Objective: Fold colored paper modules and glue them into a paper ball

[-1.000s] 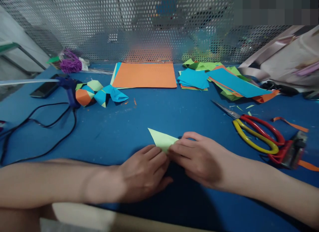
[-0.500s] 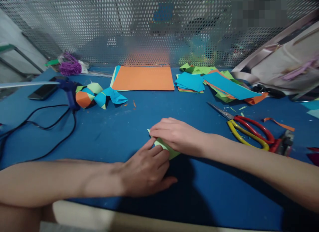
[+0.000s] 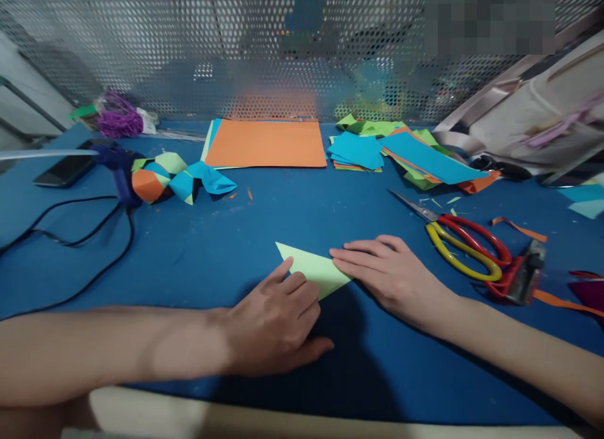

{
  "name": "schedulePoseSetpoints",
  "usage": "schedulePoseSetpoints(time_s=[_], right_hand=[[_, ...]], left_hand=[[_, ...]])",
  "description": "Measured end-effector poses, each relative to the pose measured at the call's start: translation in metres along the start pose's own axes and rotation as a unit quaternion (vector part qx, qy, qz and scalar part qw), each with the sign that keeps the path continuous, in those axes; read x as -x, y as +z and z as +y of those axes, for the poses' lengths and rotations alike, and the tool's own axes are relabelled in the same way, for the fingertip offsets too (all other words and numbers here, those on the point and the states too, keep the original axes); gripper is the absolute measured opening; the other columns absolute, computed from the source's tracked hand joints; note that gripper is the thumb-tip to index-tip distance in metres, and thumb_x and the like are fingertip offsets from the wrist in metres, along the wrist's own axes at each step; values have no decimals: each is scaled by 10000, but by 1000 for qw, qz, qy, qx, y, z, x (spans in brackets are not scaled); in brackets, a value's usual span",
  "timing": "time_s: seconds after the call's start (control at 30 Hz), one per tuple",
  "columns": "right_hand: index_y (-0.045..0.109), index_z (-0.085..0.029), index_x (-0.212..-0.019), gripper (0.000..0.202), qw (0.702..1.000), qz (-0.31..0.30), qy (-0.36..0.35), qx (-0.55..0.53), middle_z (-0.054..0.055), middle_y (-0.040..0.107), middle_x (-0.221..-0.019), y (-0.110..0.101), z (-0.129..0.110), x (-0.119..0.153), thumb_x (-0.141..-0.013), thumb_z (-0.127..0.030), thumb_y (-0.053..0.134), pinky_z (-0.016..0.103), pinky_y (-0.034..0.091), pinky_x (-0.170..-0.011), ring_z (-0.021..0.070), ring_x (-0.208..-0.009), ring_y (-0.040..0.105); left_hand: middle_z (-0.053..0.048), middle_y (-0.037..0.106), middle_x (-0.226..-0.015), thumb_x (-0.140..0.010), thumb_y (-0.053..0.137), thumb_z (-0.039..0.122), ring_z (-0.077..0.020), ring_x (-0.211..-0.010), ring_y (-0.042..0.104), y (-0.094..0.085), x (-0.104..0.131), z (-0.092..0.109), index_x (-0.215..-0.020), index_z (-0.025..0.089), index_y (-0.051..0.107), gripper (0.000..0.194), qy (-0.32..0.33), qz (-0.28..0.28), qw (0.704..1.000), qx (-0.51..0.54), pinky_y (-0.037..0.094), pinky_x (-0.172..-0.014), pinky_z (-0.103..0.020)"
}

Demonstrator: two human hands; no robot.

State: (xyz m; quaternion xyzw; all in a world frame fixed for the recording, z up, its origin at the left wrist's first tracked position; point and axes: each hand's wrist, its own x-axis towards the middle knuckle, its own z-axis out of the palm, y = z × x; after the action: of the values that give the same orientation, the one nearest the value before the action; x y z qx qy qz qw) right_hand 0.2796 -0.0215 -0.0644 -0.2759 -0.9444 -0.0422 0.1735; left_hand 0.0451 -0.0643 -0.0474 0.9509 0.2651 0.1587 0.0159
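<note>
A pale green paper (image 3: 317, 269), folded into a triangle, lies flat on the blue table (image 3: 264, 219). My left hand (image 3: 283, 319) presses the paper's left part with its index fingertip; the other fingers are curled and the thumb sticks out to the right. At the paper's right corner rests my right hand (image 3: 394, 278), its fingers stretched out and lying flat, fingertips on the paper's edge. The underside of the paper and its lower edge beneath my left hand are hidden.
Scissors (image 3: 436, 222) and a red-handled cutter (image 3: 523, 275) lie at the right. Farther back are orange sheets (image 3: 267, 143), blue squares (image 3: 356, 151) and paper strips (image 3: 429, 156). Folded paper shapes (image 3: 151, 182), a glue gun (image 3: 120, 168), its cable and a phone (image 3: 66, 168) lie left.
My right hand has slid right along the paper to its right corner, uncovering the folded triangle. My left hand has hardly moved. The view has shifted slightly.
</note>
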Motion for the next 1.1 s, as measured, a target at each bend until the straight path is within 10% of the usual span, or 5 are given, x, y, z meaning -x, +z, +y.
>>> schedulePoseSetpoints(time_s=[0.37,0.93,1.1], right_hand=[[654,-145,-921,207,996,37,27,74,82,691,-1104,-32,-6,13,-873,-73,466,422,401,-856,227,-949,630],[632,-121,-1078,293,998,21,-23,-56,99,673,-1130,3,-22,-12,-904,-135,397,357,453,-805,205,-1021,605],[640,-136,-1074,299,998,24,-25,-50,85,678,-1124,2,-22,-11,-905,-137,394,349,444,-804,190,-1003,607]], left_hand=[[-69,572,-693,-858,492,383,-189,-683,529,0,0,-2,-707,113,623,336,9,0,1000,4,453,-923,-481],[-113,611,-827,-905,408,201,-219,-862,570,3,-6,-18,-828,95,626,254,-2,30,997,-66,535,-762,-356],[-89,600,-787,-908,405,221,-196,-776,551,-2,-8,-39,-795,118,621,264,-70,-45,993,-85,497,-680,-326]])
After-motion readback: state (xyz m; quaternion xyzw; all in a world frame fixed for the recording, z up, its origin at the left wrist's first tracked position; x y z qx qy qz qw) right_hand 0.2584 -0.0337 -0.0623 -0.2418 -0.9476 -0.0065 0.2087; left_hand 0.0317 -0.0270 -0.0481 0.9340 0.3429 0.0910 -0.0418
